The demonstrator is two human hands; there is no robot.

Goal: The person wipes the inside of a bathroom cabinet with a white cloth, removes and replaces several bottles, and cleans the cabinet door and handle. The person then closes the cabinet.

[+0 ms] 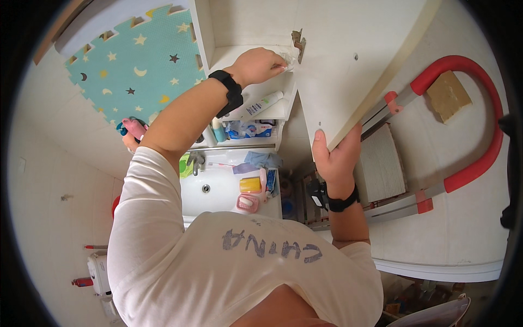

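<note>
My left hand (260, 64) is inside the open white wall cabinet (245, 24), its fingers closed on a crumpled white tissue or thin cloth (290, 58). The cloth lies against the shelf corner, close to a metal hinge (298, 43). With my right hand (340, 155) I grip the lower edge of the white cabinet door (348, 65), thumb on one face and the fingers mostly hidden behind it. On the shelf below my left wrist lies a white and green tube (262, 105).
Below are a bottle (218, 129), a blue and white packet (248, 129) and a white sink (204, 203) with a faucet (195, 161). Yellow soap (250, 185) and a pink soap dish (248, 203) sit on its right rim. A red-padded ladder rail (493, 131) stands right.
</note>
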